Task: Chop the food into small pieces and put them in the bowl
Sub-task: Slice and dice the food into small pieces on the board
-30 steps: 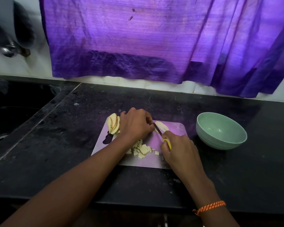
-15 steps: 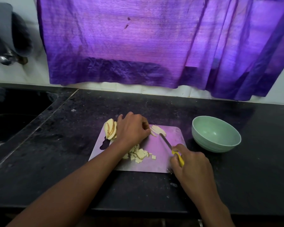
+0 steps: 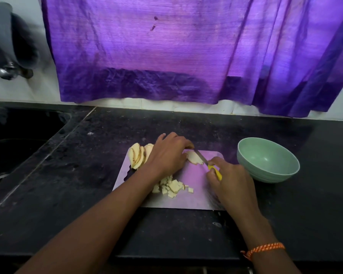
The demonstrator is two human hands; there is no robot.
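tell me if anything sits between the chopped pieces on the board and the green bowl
Only the right hand holding the knife lies between the chopped pieces and the bowl. Otherwise the path crosses bare cutting board and dark counter, with nothing visible standing there. The bowl looks empty.
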